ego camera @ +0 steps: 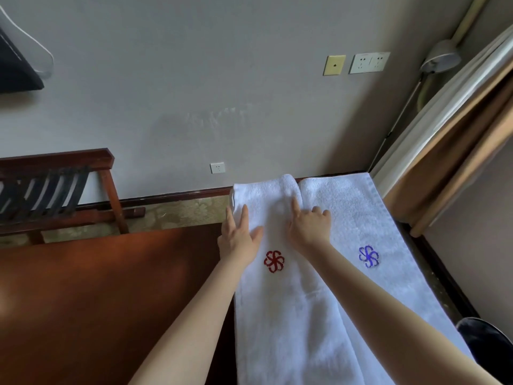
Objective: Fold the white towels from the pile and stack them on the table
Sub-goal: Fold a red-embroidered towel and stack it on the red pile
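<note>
Two long folded white towels lie side by side on the right part of the brown wooden table [97, 287]. The left towel [277, 315] carries a red flower emblem; the right towel [369, 223] carries a blue one. My left hand [241, 237] rests flat with fingers spread on the left towel's far left edge. My right hand [309, 226] presses on the seam between the two towels, index finger stretched forward, the other fingers curled. Neither hand grips any cloth.
A grey wall with sockets [369, 63] stands just behind the table. A wooden luggage rack [55, 190] stands at the left on patterned carpet. Curtains [458, 140] hang at the right. A dark round object [488, 345] shows at the lower right corner.
</note>
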{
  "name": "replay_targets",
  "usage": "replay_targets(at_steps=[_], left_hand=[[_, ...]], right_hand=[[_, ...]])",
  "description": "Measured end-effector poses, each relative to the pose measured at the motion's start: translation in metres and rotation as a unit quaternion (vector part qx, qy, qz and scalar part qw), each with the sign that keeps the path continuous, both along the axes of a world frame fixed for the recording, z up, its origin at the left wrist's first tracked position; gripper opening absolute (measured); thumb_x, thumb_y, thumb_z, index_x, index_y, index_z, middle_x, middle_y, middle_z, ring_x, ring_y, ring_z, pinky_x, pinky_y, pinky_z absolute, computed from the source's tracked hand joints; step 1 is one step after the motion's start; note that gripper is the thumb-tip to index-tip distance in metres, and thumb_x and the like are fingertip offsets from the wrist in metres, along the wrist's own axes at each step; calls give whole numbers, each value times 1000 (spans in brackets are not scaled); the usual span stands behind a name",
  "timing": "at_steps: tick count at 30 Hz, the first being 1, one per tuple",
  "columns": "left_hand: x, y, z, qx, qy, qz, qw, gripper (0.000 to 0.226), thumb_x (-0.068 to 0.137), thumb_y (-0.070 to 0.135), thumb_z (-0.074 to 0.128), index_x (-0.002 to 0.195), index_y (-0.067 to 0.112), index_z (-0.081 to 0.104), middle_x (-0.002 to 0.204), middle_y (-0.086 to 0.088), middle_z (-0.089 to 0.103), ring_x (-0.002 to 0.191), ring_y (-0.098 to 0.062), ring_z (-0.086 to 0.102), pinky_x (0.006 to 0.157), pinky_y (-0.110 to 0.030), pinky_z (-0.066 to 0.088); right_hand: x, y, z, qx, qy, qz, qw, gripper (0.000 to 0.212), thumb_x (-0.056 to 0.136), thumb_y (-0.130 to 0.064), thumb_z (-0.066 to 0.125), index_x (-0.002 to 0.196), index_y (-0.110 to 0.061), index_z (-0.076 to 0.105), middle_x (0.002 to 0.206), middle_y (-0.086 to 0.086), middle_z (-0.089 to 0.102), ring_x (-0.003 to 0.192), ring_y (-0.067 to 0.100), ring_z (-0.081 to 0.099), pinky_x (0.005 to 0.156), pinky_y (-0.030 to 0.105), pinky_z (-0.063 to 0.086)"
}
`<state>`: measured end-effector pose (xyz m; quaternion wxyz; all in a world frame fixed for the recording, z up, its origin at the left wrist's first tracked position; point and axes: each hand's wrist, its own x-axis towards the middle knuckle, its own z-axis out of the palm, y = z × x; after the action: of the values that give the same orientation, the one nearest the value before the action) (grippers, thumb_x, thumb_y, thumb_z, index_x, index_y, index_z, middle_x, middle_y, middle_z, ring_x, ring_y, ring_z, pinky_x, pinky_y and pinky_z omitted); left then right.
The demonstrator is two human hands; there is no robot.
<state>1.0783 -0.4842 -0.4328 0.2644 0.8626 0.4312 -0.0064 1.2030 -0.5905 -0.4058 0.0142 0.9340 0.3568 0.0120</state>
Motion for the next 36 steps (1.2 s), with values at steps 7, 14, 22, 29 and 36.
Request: replay_targets(at_steps=[7, 14, 22, 29, 36], left_hand=[[-72, -87, -2, -34, -15, 5, 999, 70, 95, 52, 39, 152, 34, 3, 159, -6, -18, 144, -29, 13, 108, -43, 29], [-123, -143, -6, -15, 8, -11, 1000, 65, 97, 51, 37, 152, 36, 6, 159, -9, -12, 144, -30, 15, 109, -42, 30], [-167, -185, -14, 14, -32, 27, 999, 80, 90, 53, 50, 153, 28, 7, 158, -9, 5, 142, -28, 14, 108, -43, 28], [-163, -177, 7, -132, -175, 215, 952, 66, 89, 41, 58, 141, 8, 34, 129, -11, 50, 114, -30, 50, 93, -41, 46], [-162, -173, 12, -271, -147, 228, 924, 50, 88, 40, 56, 122, 8, 40, 98, -6, 56, 66, -21, 55, 42, -22, 41]], right_hand=[[-69, -77, 1, 21, 29, 0, 999, 71, 90, -33, 37, 152, -13, 9, 86, 3, 66, 92, 28, 52, 74, 37, 27], [-114, -141, -2, 22, 20, 25, 999, 72, 92, -35, 39, 153, -11, 8, 89, 6, 69, 95, 29, 54, 77, 38, 31], [-144, -180, -2, 63, 36, 35, 997, 75, 91, -37, 49, 152, -13, 12, 81, 8, 67, 82, 29, 61, 72, 36, 30], [-138, -184, 18, 398, 432, -105, 803, 65, 87, -26, 68, 141, -21, 33, 121, 9, 61, 103, 28, 63, 87, 43, 52], [-143, -185, 25, 446, 469, -134, 751, 63, 86, -22, 70, 139, -19, 37, 121, 13, 61, 105, 29, 63, 92, 48, 51]])
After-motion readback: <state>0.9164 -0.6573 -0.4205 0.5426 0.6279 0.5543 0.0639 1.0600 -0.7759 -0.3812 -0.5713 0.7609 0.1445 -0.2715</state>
